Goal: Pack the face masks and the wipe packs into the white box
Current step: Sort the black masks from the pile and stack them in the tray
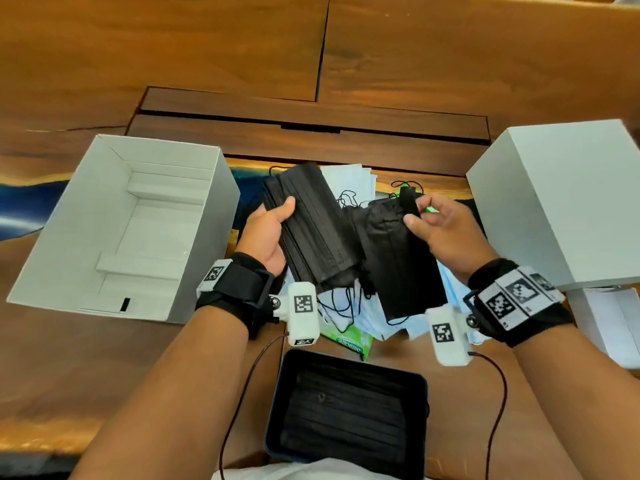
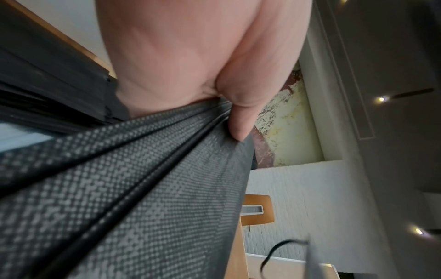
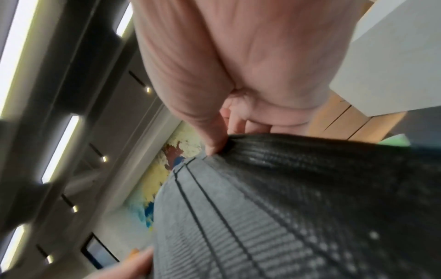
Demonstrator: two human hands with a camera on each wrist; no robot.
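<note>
Two hands (image 1: 265,233) (image 1: 446,230) each gripping black masks (image 1: 318,223) above table.

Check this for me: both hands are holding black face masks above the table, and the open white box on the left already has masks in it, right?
Not quite. The head view shows the white box empty. Both the left hand and right hand do hold black face masks above the table.
</note>
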